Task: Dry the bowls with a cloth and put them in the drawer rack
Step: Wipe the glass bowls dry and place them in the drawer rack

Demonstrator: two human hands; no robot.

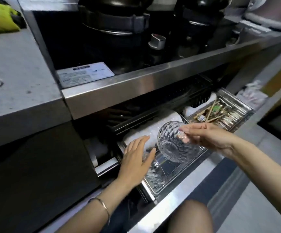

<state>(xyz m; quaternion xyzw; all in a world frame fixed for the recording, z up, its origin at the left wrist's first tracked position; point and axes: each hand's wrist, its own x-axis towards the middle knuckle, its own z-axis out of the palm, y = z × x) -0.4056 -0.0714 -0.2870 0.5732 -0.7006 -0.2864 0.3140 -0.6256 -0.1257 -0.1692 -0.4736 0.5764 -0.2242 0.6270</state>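
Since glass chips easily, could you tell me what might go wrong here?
The right hand holds the bowl only by its rim, a thin grip that could slip. The bowl hangs tilted close to the white dishes and could knock them.

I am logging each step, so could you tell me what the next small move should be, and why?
Probably lower the glass bowl into the drawer rack, in front of the white dishes. The right hand pinches its rim and holds it tilted just above the rack, while the left hand rests open on glassware already there, seemingly steadying it.
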